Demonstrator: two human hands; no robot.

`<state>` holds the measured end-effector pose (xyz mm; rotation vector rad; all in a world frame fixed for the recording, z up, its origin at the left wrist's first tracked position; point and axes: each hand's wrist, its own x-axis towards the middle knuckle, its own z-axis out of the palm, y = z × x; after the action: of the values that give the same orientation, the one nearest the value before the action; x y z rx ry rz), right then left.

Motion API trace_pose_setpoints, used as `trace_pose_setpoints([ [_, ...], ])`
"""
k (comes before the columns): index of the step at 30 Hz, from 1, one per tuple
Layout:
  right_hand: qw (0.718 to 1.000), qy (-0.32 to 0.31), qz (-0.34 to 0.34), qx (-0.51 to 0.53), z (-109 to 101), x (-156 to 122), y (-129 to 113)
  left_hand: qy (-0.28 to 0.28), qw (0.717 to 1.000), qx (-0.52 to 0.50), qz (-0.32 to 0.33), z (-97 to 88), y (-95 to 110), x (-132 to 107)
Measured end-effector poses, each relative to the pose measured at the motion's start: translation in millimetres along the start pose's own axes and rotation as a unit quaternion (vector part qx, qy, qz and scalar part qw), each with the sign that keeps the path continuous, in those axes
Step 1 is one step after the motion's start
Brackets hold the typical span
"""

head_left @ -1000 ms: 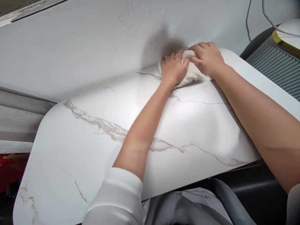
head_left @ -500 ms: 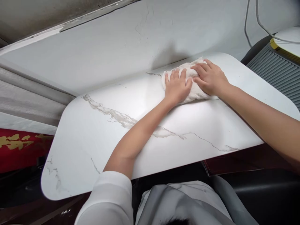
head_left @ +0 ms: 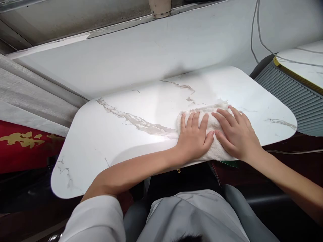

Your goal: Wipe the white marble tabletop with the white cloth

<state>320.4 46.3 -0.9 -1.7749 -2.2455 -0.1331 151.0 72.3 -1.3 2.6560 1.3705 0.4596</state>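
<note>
A fluffy white cloth point(head_left: 217, 148) lies bunched on the white marble-patterned table point(head_left: 83, 141), at the near edge right of the middle. My left hand point(head_left: 193, 136) rests flat on its left part, fingers spread and palm down. On the right part of the cloth my right hand point(head_left: 236, 132) presses with fingers stretched out and slightly bent. The two thumbs nearly meet over the cloth. Neither hand is closed round it. The cloth's underside is hidden.
Behind the table runs a white wall with a ledge, where a cup-like container point(head_left: 160, 8) stands. Grey cables point(head_left: 259, 33) hang at the right, by a ribbed grey chair back point(head_left: 287, 97) and another white table point(head_left: 305, 64). A red cloth with gold marks point(head_left: 27, 144) is at the left.
Both hands have drawn the cloth from the table's far edge towards my body, to the near edge. The camera view has shifted, so the container on the ledge shows now.
</note>
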Motion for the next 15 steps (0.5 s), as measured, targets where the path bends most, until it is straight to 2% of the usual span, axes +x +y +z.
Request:
trace_pose_setpoints([
  [4,1.000,0.005,-0.006,-0.015,-2,-19,-18,-0.010,1.000,-0.005,0.013,-7.1,3,-25],
  [7,0.999,0.016,-0.031,-0.034,0,-24,-24,-0.021,1.000,-0.008,0.012,-10.7,3,-34],
  [11,0.997,0.031,-0.062,-0.030,3,-19,-25,-0.026,1.000,-0.009,0.007,-12.2,-2,-31],
  [15,0.995,0.045,-0.085,-0.025,10,6,-24,-0.035,0.999,-0.014,-0.009,-14.1,-18,-16],
])
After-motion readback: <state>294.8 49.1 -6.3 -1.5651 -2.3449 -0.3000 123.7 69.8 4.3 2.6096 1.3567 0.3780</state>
